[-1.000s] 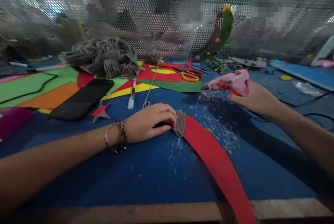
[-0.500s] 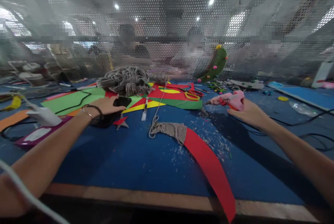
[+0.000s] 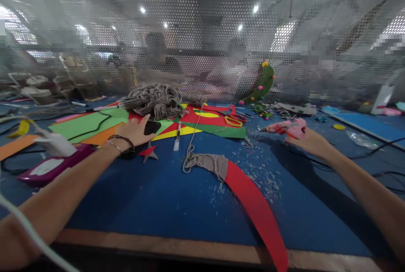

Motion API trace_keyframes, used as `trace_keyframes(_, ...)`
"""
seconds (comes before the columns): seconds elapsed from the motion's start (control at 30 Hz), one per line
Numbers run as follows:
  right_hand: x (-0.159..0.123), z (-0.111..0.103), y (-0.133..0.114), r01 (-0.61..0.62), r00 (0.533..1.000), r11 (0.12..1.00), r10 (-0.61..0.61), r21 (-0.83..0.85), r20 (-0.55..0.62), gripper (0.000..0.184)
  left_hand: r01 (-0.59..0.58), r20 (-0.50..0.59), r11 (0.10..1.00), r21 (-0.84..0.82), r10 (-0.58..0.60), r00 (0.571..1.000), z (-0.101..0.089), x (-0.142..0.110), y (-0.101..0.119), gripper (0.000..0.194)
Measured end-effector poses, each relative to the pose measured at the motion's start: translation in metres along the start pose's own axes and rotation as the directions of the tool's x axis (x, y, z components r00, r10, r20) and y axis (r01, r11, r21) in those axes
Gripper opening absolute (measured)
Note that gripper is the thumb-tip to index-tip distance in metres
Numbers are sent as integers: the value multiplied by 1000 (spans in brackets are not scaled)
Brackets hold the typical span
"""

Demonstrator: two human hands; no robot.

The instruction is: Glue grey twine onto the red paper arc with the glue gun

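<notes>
My left hand (image 3: 134, 132) lies across a black phone (image 3: 152, 127), its dark end showing between thumb and forefinger; the other fingers are mostly hidden. Just right of it sits a small red and grey star (image 3: 148, 152). On the right, my right hand (image 3: 311, 140) grips a pink hot glue gun (image 3: 292, 127), nozzle pointing left above the table. Between the hands lies a curved red paper strip (image 3: 253, 204), its upper end wrapped in grey yarn (image 3: 209, 164). A loose strand runs from the wrapping back toward a heap of grey yarn (image 3: 152, 99).
A utility knife (image 3: 177, 137) and yellow-handled scissors (image 3: 233, 121) lie among coloured sheets (image 3: 218, 129). At left are a purple box (image 3: 60, 166) and white plug (image 3: 57, 142). Scraps litter the blue table (image 3: 164, 204). A green curved piece with pompoms (image 3: 265, 81) leans on the mesh partition.
The view has tilted slightly, so the table things appear a little lower. My right hand and the glue gun have shifted slightly right. My left hand stays at the phone.
</notes>
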State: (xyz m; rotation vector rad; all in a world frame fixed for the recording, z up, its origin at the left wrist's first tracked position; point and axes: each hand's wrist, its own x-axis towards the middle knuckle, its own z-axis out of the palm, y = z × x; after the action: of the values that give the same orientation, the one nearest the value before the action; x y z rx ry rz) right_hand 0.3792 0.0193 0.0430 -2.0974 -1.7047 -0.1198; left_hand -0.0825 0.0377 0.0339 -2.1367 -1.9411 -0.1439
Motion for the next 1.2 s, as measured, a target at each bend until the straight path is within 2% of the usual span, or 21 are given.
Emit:
trace_keyframes(0.07,1,-2,4,-30,995,999,33,-38,95,20,-172,-131,985,0,170,977,-7,-5,20,52)
trace_keyframes(0.1,1,-4,6,-32,988,998,40,-53,147,22,-299,-169,954,-1,295,940,-11,-10,33,43)
trace_keyframes(0.17,-1,-8,8,-4,977,997,22,-83,212,27,-556,-203,831,1,545,814,-16,-22,62,19)
trace_keyframes(0.23,-3,-15,7,39,973,992,-11,-116,232,30,-761,-239,648,10,741,628,-17,-39,87,23)
trace_keyframes(0.3,-5,-23,1,79,977,984,-46,-158,207,31,-875,-295,483,28,840,454,-15,-54,103,29)
trace_keyframes(0.33,-7,-26,-5,110,979,979,-77,-170,190,30,-902,-328,430,38,858,396,-13,-60,107,31)
trace_keyframes(0.37,-9,-28,-12,154,975,973,-121,-170,188,28,-918,-356,394,41,864,355,-10,-63,109,34)
trace_keyframes(0.4,-11,-29,-23,219,960,964,-186,-150,208,27,-923,-388,384,39,857,340,-7,-65,108,37)
trace_keyframes(0.47,-18,-27,-49,395,881,918,-364,-45,303,25,-916,-434,401,21,829,353,-2,-62,103,43)
trace_keyframes(0.57,-34,-18,-96,592,690,795,-585,133,425,24,-884,-476,467,-12,775,416,4,-51,94,49)
trace_keyframes(0.6,-39,-13,-112,649,614,737,-654,189,442,23,-872,-488,489,-19,757,435,5,-49,92,50)
trace_keyframes(0.63,-45,-9,-127,741,486,620,-759,256,433,27,-862,-500,507,-24,741,449,5,-47,91,52)
trace_keyframes(0.67,-49,-4,-141,799,381,520,-826,301,417,28,-853,-510,521,-27,727,459,5,-46,90,54)
trace_keyframes(0.73,-57,7,-164,848,225,379,-891,371,395,27,-846,-520,533,-28,715,467,4,-47,90,57)
trace_keyframes(0.77,-59,13,-173,854,168,330,-907,402,387,24,-847,-518,531,-27,717,466,4,-47,91,58)
trace_keyframes(0.83,-62,25,-185,871,114,278,-916,404,384,21,-855,-505,518,-24,732,457,2,-49,92,59)
trace_keyframes(0.9,-61,36,-191,874,96,258,-922,412,375,17,-865,-488,501,-22,750,447,2,-50,93,60)
trace_keyframes(1.1,-57,50,-193,836,120,270,-939,478,322,6,-888,-439,459,-43,789,429,4,-47,92,65)
trace_keyframes(1.2,-55,51,-192,817,144,273,-949,507,280,3,-875,-422,478,-76,780,462,0,-46,92,64)
